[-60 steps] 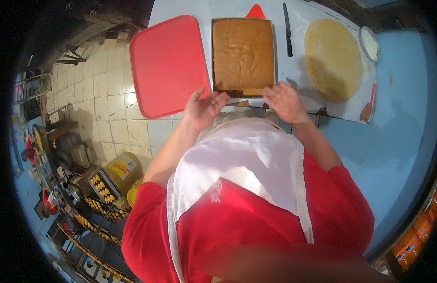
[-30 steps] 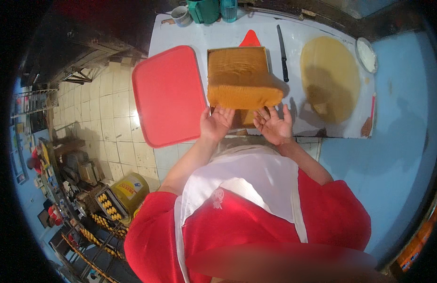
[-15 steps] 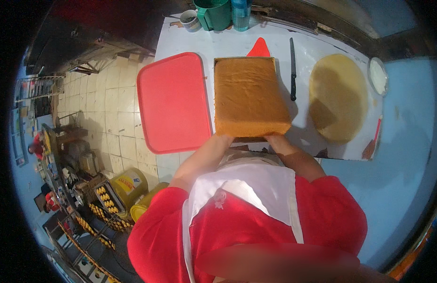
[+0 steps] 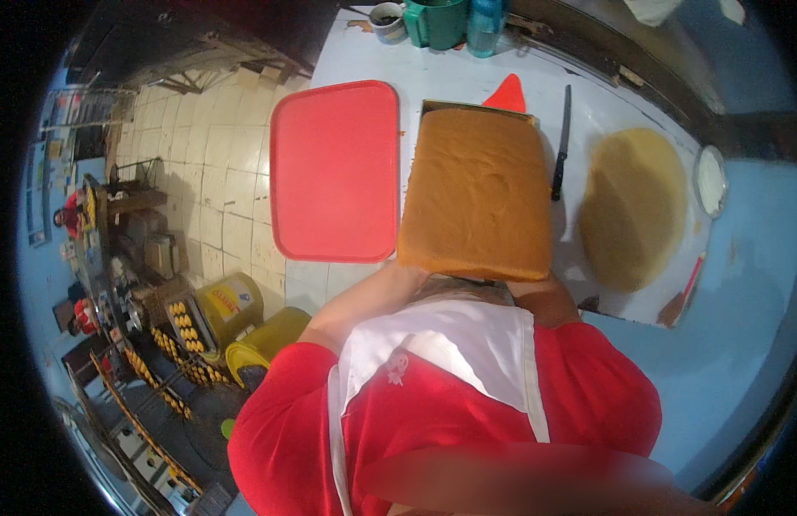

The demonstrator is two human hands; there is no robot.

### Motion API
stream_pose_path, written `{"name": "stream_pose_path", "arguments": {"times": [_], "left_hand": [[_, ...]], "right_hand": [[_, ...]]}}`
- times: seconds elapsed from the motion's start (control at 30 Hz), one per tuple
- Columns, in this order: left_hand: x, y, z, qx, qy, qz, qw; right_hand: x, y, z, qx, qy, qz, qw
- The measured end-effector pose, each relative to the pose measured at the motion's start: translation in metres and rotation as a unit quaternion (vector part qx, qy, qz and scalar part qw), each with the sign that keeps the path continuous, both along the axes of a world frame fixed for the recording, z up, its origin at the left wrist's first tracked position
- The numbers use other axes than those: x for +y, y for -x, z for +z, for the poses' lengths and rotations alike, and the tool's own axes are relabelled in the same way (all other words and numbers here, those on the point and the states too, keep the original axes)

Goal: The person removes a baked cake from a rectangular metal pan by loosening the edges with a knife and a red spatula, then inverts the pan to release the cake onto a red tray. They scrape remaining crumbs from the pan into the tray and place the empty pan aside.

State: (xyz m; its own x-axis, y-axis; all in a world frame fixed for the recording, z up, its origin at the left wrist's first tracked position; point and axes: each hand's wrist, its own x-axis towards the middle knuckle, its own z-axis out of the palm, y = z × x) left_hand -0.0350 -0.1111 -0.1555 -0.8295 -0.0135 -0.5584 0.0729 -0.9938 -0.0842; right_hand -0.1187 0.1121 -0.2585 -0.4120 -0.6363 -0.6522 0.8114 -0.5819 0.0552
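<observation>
A large rectangular brown sponge cake [image 4: 477, 189] lies in front of me, over a shallow metal pan whose far rim [image 4: 446, 105] shows behind it. At the cake's near left corner, my left hand [image 4: 413, 273] supports it from below. My right hand [image 4: 536, 291] does the same near the right corner. Both sets of fingers are hidden under the cake, whose near end looks raised. Left of it lies a red tray [image 4: 334, 172]. A dark-handled serrated knife [image 4: 563, 142] is on the right, and a red scraper [image 4: 507, 95] pokes out beyond the pan.
The white table [image 4: 377, 64] also carries a round tan mat [image 4: 635, 211] and a bowl of white cream [image 4: 710, 181] at right. A green jug [image 4: 436, 24], a blue bottle [image 4: 485, 30] and a cup [image 4: 388, 24] stand at the far edge. Yellow buckets [image 4: 230, 305] stand at lower left.
The cake's near end has come up and closer to my body, with both hands under it. The whole view has shifted and turned slightly.
</observation>
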Motion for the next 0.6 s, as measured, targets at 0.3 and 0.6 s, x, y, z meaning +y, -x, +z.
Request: {"name": "stream_pose_path", "arguments": {"times": [0.3,0.6], "left_hand": [[-0.048,-0.047,0.004,-0.01,0.003,0.047,0.999],[-0.192,-0.089,-0.002,-0.007,0.03,0.066,0.997]], "right_hand": [[-0.014,-0.016,0.009,0.005,-0.017,0.039,0.999],[-0.213,-0.047,0.001,-0.008,0.054,0.059,0.997]]}}
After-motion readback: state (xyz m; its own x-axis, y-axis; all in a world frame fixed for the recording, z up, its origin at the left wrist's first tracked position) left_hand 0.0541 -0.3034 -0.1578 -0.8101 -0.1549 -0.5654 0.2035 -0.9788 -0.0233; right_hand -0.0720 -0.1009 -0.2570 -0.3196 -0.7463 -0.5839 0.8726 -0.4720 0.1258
